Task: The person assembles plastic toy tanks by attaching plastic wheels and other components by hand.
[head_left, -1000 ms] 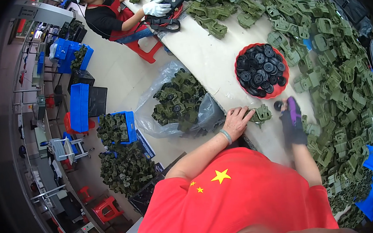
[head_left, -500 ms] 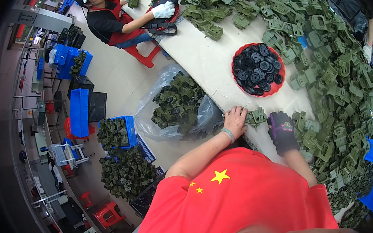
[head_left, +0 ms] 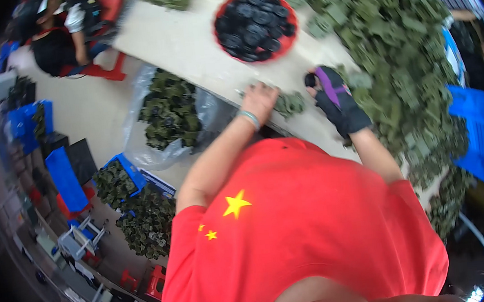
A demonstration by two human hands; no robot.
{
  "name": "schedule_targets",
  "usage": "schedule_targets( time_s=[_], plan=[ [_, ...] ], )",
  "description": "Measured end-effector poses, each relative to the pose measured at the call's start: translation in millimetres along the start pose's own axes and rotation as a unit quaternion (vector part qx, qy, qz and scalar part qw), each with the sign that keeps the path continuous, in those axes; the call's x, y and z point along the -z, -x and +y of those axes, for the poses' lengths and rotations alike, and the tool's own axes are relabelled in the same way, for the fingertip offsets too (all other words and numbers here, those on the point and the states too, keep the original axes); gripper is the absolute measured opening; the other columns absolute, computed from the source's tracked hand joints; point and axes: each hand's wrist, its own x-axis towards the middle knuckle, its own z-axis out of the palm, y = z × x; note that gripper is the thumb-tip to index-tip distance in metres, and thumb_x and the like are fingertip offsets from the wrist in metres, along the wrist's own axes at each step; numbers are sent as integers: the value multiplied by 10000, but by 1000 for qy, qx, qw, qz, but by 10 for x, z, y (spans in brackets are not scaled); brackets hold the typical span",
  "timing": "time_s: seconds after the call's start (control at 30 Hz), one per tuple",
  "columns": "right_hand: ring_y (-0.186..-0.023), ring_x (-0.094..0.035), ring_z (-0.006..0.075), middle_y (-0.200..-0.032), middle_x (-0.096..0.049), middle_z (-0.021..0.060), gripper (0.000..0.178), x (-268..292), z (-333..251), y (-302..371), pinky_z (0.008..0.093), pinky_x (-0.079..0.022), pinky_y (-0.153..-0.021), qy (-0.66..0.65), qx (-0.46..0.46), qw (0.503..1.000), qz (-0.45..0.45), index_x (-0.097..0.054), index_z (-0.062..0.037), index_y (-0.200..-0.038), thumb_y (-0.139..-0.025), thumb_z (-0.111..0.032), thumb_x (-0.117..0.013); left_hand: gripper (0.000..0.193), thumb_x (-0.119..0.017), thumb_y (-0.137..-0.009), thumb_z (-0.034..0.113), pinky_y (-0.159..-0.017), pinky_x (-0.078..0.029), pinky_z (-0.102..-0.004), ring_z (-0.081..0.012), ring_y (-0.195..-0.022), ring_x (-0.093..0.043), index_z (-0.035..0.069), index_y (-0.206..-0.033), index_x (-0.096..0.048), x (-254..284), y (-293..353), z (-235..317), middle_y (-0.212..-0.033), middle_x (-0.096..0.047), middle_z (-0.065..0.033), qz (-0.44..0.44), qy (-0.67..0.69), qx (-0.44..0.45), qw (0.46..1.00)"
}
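Observation:
A small green plastic toy vehicle body [head_left: 290, 104] lies on the table close to its near edge. My bare left hand [head_left: 259, 100], with a light band at the wrist, curls against the left end of this body; motion blur softens its fingertips. Just to the right, my right hand [head_left: 335, 100] wears a black and purple glove that leaves the fingertips bare. It pinches a black toy wheel [head_left: 310, 80] above the table. Farther off stands a red scalloped bowl [head_left: 295, 36] heaped with black wheels [head_left: 253, 24].
A large pile of green vehicle bodies [head_left: 384, 50] covers the table's right side. Below the left edge stands a clear plastic bag [head_left: 135, 132] of assembled pieces. Blue crates [head_left: 476, 128] stand at both sides. A co-worker [head_left: 57, 49] sits far left; others are at the far right.
The view has swung, shifting the scene leftward and upward. A black wheel now shows in my right fingertips, and that hand is turned more toward the green body. My left hand stays beside it.

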Motion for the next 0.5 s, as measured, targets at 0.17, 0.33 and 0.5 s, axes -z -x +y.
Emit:
schedule_targets(
  time_s=[0.17, 0.33, 0.5],
  plan=[
    [-1038, -634, 407, -1099, -661, 193, 436, 95, 10, -132, 457, -526, -913, 86, 16, 992, -91, -629, -39, -1229, -810, -77, -740, 289, -625, -861, 141, -894, -494, -454, -272, -1130, -603, 133, -1150, -640, 67, -15, 19, -1066, -703, -50, 30, 29, -18, 999],
    [-1010, -647, 394, -1057, -666, 166, 403, 17, -3, -231, 488, -531, -883, 191, 87, 949, -234, -644, -71, -1149, -768, -121, -766, 405, -732, -770, 161, -915, -496, -459, -285, -1171, -593, 132, -1157, -618, 10, -7, 25, -1100, -691, -57, 15, 41, -13, 999],
    [-1007, -653, 384, -1044, -668, 156, 409, -68, -48, -261, 491, -532, -864, 256, 121, 919, -275, -645, -87, -1119, -745, -168, -790, 368, -708, -794, 150, -894, -495, -455, -277, -1151, -594, 137, -1154, -631, 64, -11, 37, -1081, -694, -51, 13, 48, -15, 999]
  ],
)
